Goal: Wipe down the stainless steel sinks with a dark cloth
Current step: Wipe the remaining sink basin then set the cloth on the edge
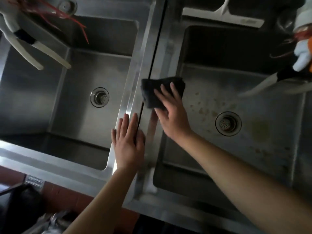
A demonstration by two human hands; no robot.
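Note:
Two stainless steel sinks stand side by side, split by a dark seam. The left sink (pixel 55 146) looks clean, with a round drain (pixel 99 97). The right sink (pixel 173 53) has brown spots on its floor around its drain (pixel 228 123). A dark folded cloth (pixel 152 93) lies on the rim between the sinks, just right of the seam. My right hand (pixel 172 114) presses flat on the cloth with fingers spread. My left hand (pixel 129 141) rests flat and open on the rim across the seam, nearer to me.
A white faucet (pixel 33 48) with a forked spout hangs over the left sink, with red strands near it. A white squeegee (pixel 224 16) lies behind the right sink. At the right edge are a second white spout (pixel 263 86) and a pale glove (pixel 303 53). Red floor below.

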